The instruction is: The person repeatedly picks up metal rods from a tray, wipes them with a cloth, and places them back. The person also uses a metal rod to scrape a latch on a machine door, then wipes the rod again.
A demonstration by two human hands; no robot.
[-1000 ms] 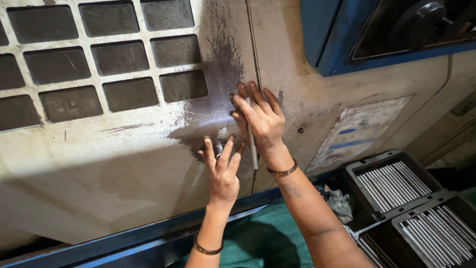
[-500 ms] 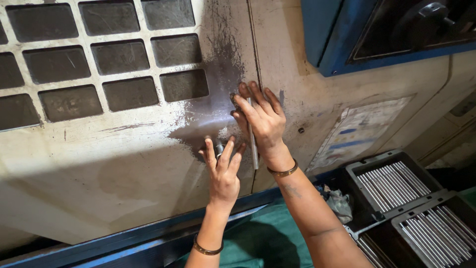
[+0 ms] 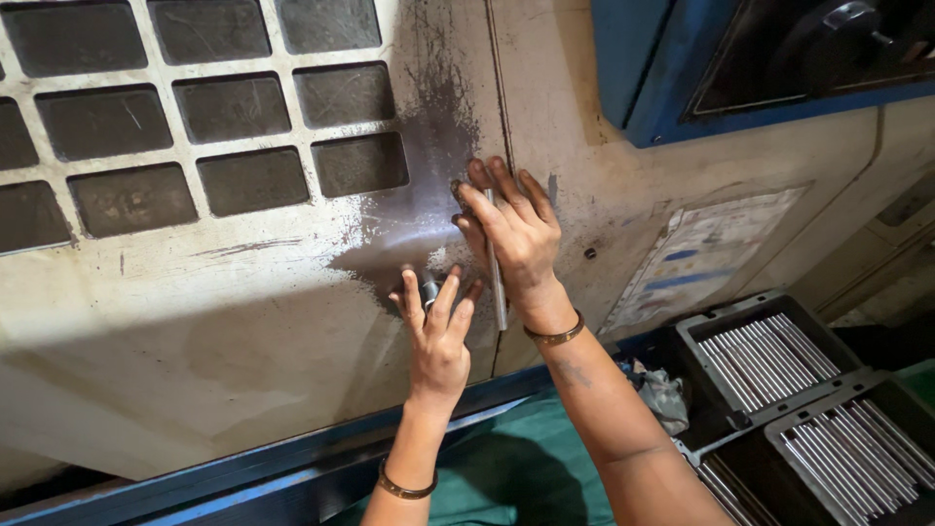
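A dirty cream machine panel [image 3: 243, 321] fills the view, with a dark oily stain [image 3: 429, 185] near its seam. My left hand [image 3: 436, 336] reaches up to a small round metal knob [image 3: 429, 288] on the panel, fingers spread around it. My right hand [image 3: 516, 239] lies flat against the panel just right of the seam. It presses a thin metal rod [image 3: 497, 282] that hangs down vertically under its fingers. Both wrists wear a metal bangle.
A grid of dark rectangular vents [image 3: 195, 127] covers the panel's upper left. A blue-framed window [image 3: 760, 68] sits top right, a worn label [image 3: 696, 253] below it. Black trays of metal rods [image 3: 769, 356] stand at lower right, beside a crumpled rag [image 3: 657, 390] on green cloth [image 3: 516, 468].
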